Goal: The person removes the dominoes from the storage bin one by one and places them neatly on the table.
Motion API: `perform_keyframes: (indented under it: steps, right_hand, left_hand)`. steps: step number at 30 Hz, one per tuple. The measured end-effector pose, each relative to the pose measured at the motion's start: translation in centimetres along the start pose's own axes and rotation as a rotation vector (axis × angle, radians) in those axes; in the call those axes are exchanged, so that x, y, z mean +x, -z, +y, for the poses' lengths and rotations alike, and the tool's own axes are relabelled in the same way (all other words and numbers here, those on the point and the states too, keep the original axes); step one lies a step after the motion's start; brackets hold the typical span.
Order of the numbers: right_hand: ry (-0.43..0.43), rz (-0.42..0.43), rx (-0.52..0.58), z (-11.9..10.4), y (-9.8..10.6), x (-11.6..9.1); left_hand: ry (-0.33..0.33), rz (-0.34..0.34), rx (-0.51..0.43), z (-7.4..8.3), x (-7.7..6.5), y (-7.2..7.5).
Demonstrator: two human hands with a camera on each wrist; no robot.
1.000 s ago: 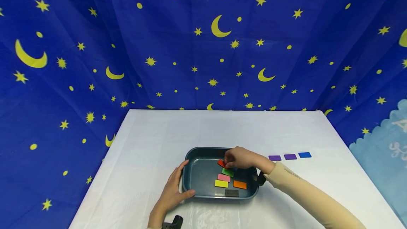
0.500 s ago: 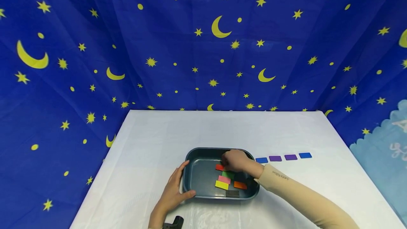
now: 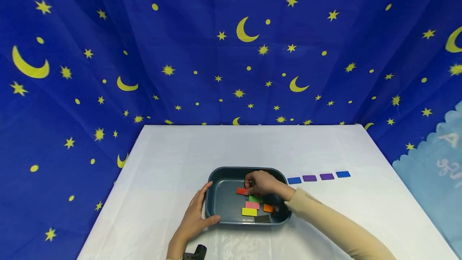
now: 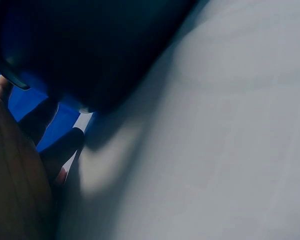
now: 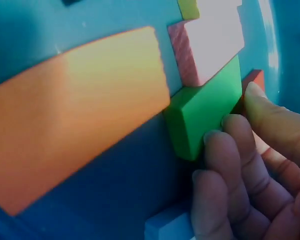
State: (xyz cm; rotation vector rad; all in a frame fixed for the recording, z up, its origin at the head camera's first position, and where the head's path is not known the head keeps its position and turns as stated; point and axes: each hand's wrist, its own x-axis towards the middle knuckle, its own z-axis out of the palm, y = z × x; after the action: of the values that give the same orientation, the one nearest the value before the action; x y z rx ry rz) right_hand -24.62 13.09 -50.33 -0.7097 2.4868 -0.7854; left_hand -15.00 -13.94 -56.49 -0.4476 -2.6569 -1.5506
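A dark blue-grey tray (image 3: pixel 229 222) holds several coloured dominoes. My left hand (image 3: pixel 193 216) rests against its left end, thumb at the front rim and fingers nearly straight along the side. Inside the tray, my right hand (image 3: pixel 262 183) pinches a red domino (image 3: pixel 241 191); in the right wrist view the thumb touches the red domino (image 5: pixel 254 82) and the other fingers are curled, partly hiding it. Beside the hand lie a green domino (image 3: pixel 256 199), a pink one (image 3: pixel 252 204), a yellow one (image 3: pixel 249 212), an orange one (image 3: pixel 268 208) and a black one (image 3: pixel 262 219).
Right of the tray, blue (image 3: pixel 294 180) and purple (image 3: pixel 309 178) dominoes stand in a spaced row on the white table (image 3: pixel 173 151). Another blue domino (image 5: pixel 167 222) shows under the fingers in the right wrist view. A blue star-patterned curtain (image 3: pixel 202 51) surrounds the table.
My right hand has moved left within the tray, and the red domino has shifted left. The row's leftmost blue domino has come out from behind the right arm. My left hand stays put.
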Motion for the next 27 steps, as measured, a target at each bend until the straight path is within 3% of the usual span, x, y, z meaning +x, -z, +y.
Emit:
perform_keyframes:
  steps: [6, 12, 27]
  right_hand:
    - [-0.054, 0.034, -0.054, -0.46, -0.41, -0.29]
    - [-0.072, 0.091, -0.147, -0.90, -0.75, -0.20]
    - [0.029, 0.118, -0.098, -0.83, -0.81, -0.25]
  left_hand:
    - [0.022, -0.015, -0.002, -0.01, -0.19, -0.06]
    - [-0.001, -0.001, -0.008, 0.17, -0.20, 0.15]
    - [-0.007, -0.008, -0.008, 0.13, -0.13, 0.25]
